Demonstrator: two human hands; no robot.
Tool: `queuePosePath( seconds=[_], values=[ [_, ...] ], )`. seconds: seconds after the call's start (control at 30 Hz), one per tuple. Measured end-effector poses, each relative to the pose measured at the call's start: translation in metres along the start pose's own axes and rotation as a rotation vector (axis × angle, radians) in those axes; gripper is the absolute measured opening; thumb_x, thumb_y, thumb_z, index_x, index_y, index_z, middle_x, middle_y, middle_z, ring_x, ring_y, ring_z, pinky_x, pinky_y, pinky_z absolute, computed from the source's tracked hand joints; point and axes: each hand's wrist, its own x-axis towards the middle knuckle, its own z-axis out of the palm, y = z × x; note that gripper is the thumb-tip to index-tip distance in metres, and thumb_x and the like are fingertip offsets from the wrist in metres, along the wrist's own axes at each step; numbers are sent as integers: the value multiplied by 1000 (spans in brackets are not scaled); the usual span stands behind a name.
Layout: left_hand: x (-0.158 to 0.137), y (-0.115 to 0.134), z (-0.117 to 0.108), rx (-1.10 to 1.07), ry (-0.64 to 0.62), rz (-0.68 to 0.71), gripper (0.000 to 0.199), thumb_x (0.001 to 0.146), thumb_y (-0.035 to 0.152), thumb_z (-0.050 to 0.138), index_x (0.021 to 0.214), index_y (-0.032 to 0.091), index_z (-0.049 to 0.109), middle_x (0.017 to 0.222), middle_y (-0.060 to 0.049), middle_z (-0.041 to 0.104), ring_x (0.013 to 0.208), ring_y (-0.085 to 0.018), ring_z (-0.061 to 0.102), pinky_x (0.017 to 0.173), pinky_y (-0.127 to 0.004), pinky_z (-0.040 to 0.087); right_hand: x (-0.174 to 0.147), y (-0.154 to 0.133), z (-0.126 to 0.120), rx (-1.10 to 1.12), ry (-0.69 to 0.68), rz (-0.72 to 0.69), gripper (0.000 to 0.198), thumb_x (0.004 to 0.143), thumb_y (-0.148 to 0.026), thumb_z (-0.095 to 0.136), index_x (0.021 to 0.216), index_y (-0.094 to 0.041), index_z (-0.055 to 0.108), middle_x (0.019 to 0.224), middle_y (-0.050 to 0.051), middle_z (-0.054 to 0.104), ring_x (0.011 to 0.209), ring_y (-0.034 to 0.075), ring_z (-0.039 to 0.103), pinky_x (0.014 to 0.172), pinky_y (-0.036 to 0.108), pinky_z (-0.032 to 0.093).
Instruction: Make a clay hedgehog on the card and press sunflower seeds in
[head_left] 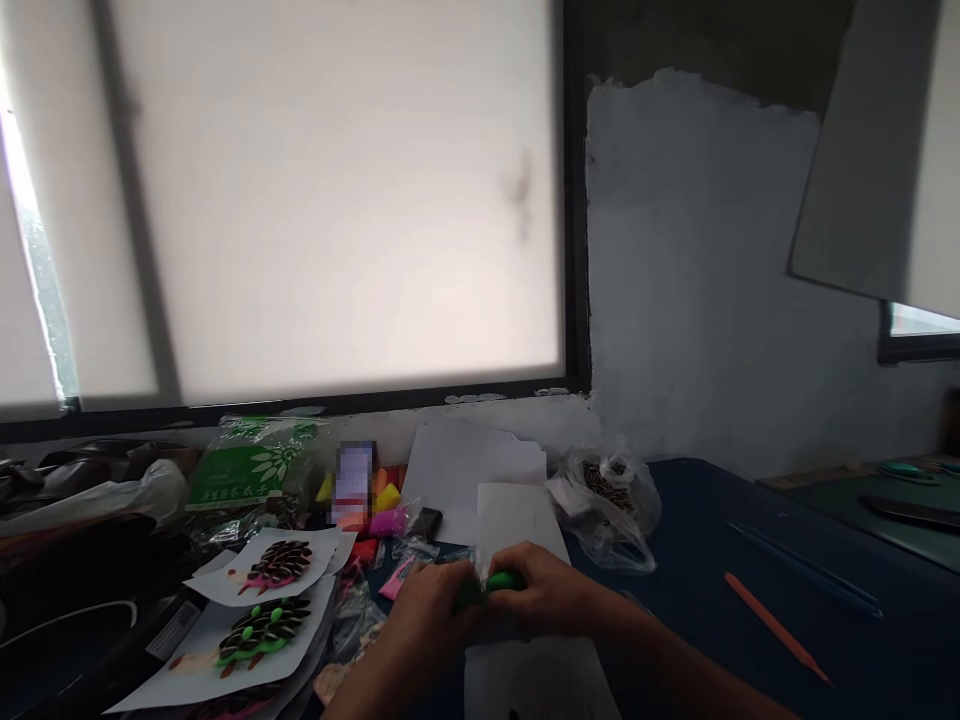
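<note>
My left hand [439, 600] and my right hand [544, 592] meet over the near middle of the table, both with fingers closed. A lump of green modelling clay [505, 580] shows at the fingers of my right hand. More green shows at my left fingertips, with what looks like clear plastic between the hands. How much each hand covers is hidden. Beneath them lies a white paper sheet [536, 675], its near part dark. Beyond, a white sheet [514, 515] rests on the table.
Left are paper cards [322, 620] bearing seed-and-clay hedgehog shapes, coloured clay packets [388, 522], and a green seed bag [244, 465]. A clear bag of seeds [607, 485] stands at the right back. An orange clay tool [776, 625] and a blue stick [806, 568] lie on the blue tabletop [675, 600].
</note>
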Motion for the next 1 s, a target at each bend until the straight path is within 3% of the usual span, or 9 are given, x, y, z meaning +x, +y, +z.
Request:
queuePosePath(
  seconds=[0.13, 0.23, 0.33, 0.43, 0.6, 0.7, 0.8, 0.87, 1.0],
  values=[
    [1, -1, -5, 16, -32, 17, 15, 77, 22, 64, 62, 21, 62, 58, 1, 56, 59, -20, 51, 59, -28, 23, -1, -3, -17, 85, -63, -5, 15, 74, -28, 72, 76, -14, 65, 62, -3, 61, 47, 8, 55, 46, 18, 42],
    [1, -8, -5, 23, -38, 4, 18, 80, 21, 59, 62, 20, 62, 61, -1, 60, 61, -21, 55, 58, -28, 25, -2, -7, -26, 194, 11, -28, 29, 76, -43, 71, 80, -16, 60, 71, -2, 63, 51, 8, 57, 50, 20, 47],
    [-1, -15, -3, 22, -15, -40, 12, 81, 23, 57, 82, 19, 68, 80, -5, 69, 75, -24, 61, 61, -26, 32, -3, -10, -30, 282, 68, -41, 40, 76, -53, 71, 86, -17, 58, 87, 3, 67, 61, 10, 63, 58, 23, 51],
    [-2, -19, -3, 39, 14, -93, 27, 80, 31, 60, 103, 19, 67, 98, -8, 71, 88, -26, 63, 67, -26, 38, -3, -10, -28, 320, 69, -24, 47, 71, -56, 75, 88, -16, 59, 94, 7, 70, 65, 13, 66, 61, 26, 53],
    [-1, -22, -7, 139, 28, -142, 45, 98, 36, 33, 83, 16, 70, 80, -11, 70, 78, -28, 65, 66, -33, 40, 0, -5, -19, 345, 103, 7, 51, 72, -65, 71, 79, -16, 57, 83, 6, 70, 60, 14, 65, 56, 26, 52],
    [-1, -24, -8, 215, 53, -162, 37, 94, 27, 40, 85, 12, 73, 90, -18, 71, 94, -37, 64, 79, -42, 42, 2, -2, -14, 343, 156, 28, 48, 65, -59, 77, 68, -18, 50, 75, 3, 69, 56, 12, 63, 53, 24, 50],
    [-2, -20, -11, 240, 115, -147, 37, 86, 19, 51, 115, 5, 69, 126, -26, 61, 122, -45, 49, 97, -53, 33, 3, 1, -11, 325, 156, 65, 41, 61, -45, 81, 73, -19, 52, 71, 2, 70, 53, 12, 62, 52, 24, 50],
    [-2, -12, -14, 217, 155, -108, 45, 85, 16, 51, 127, 5, 62, 134, -25, 56, 128, -42, 44, 101, -52, 30, 3, 2, -11, 311, 144, 82, 38, 63, -39, 81, 83, -19, 55, 69, 1, 69, 53, 12, 62, 52, 25, 50],
    [-2, 9, -16, 86, 145, 54, 27, 89, 24, 49, 94, 18, 75, 96, -10, 72, 98, -29, 61, 86, -37, 39, 7, 6, -10, 274, 136, 81, 32, 71, -42, 74, 85, -18, 58, 63, -2, 64, 48, 11, 59, 48, 22, 46]
  ],
)
